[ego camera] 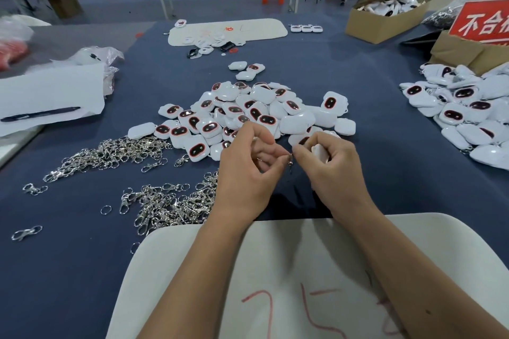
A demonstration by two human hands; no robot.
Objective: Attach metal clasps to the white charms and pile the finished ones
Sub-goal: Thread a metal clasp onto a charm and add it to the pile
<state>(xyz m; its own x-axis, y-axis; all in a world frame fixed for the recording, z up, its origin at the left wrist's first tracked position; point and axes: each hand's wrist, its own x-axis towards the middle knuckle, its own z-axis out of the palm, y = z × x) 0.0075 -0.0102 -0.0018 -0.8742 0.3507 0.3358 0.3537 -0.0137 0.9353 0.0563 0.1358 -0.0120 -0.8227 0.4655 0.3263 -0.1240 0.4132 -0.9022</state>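
Left hand (248,170) pinches a metal clasp (289,160), hanging upright, just left of the white charm (321,152) gripped in the curled right hand (330,165)

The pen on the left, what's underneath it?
The black pen lies on a white sheet of paper, which rests on the blue table. Whatever lies beneath the paper is covered and cannot be seen.

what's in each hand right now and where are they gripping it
The right hand curls round a white charm, mostly hidden in its fingers. The left hand pinches a small metal clasp at its fingertips, between the two hands.
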